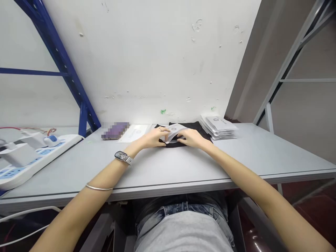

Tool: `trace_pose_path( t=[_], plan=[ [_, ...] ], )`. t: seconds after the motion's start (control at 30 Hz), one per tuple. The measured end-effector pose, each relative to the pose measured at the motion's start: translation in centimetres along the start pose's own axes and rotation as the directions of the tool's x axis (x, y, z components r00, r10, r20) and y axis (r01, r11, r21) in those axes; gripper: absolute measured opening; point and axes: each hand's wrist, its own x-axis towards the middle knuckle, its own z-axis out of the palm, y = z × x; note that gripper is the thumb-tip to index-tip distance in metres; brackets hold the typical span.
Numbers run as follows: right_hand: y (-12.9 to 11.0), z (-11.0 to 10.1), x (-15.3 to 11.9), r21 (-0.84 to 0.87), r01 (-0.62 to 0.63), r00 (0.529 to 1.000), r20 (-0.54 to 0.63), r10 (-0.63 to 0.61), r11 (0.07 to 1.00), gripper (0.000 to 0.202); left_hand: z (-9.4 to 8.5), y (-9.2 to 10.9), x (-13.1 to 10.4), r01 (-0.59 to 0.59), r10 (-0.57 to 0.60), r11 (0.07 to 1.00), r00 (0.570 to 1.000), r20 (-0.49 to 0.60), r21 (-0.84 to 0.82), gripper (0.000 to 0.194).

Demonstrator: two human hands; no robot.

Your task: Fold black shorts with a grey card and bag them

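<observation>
Across the grey table point(168, 164), I see bare surface between its front edge and the black cloth point(193, 126), which lies near the wall point(157, 63). To the right of this cloth is the stack of white packets point(222, 127); to the left are the flat white packet point(135, 133) and the purple phone point(115, 131). The small printed packet point(175, 129) is between the two hands, above the cloth. My left hand point(157, 137) pinches its left side; my right hand point(191, 137) has bent fingers at its right side, but whether they grip, I cannot tell.
</observation>
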Motion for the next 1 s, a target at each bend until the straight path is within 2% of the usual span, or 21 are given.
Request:
trace_pose_path(
  t=[0.07, 0.2, 0.37, 0.47, 0.6, 0.73, 0.83, 0.93, 1.0],
  plan=[
    [-1.0, 0.3, -0.3, -0.096, 0.039, 0.997, -0.063, -0.045, 0.995, 0.011, 0.6, 0.2, 0.1, -0.049, 0.050, 0.999, 0.997, -0.054, 0.018, 0.007],
    [-2.9, 2.0, 0.6, -0.271, 0.199, 0.965, -0.114, -0.237, 0.942, 0.013, 1.0, 0.8, 0.6, -0.090, 0.104, 0.990, 0.986, -0.128, 0.113, 0.012],
    [-3.4, 3.4, 1.5, -0.357, 0.219, 0.938, -0.178, -0.296, 0.908, 0.028, 1.1, 0.8, 0.8, -0.058, 0.096, 0.972, 0.983, -0.159, 0.227, 0.020],
    [-3.3, 3.4, 1.5, -0.366, 0.235, 0.944, -0.133, -0.301, 0.900, 0.029, 1.2, 0.9, 0.8, -0.069, 0.104, 0.971, 0.984, -0.142, 0.230, 0.018],
    [-2.8, 2.6, 1.6, -0.406, 0.168, 0.975, -0.064, -0.211, 0.898, 0.026, 0.8, 1.3, 0.7, -0.056, 0.079, 0.977, 0.991, -0.106, 0.206, 0.017],
    [-1.0, 0.9, 1.3, -0.464, -0.010, 0.997, -0.070, -0.025, 0.886, 0.025, -0.5, 0.9, 0.1, -0.029, 0.049, 0.985, 0.993, -0.111, 0.172, 0.016],
    [0.6, -0.7, 0.6, -0.510, -0.107, 0.994, -0.041, 0.101, 0.853, 0.023, -1.3, 0.0, -0.5, -0.001, 0.016, 0.990, 0.995, -0.103, 0.144, 0.015],
    [1.4, -2.3, -0.3, -0.520, -0.165, 0.974, 0.049, 0.222, 0.838, 0.019, -2.0, -0.6, -1.2, 0.067, -0.060, 0.990, 0.997, -0.055, 0.123, 0.014],
    [1.3, -3.4, -1.0, -0.483, -0.176, 0.959, 0.111, 0.259, 0.858, 0.017, -2.6, -0.7, -1.7, 0.115, -0.114, 0.986, 0.993, -0.013, 0.123, 0.014]
  ],
)
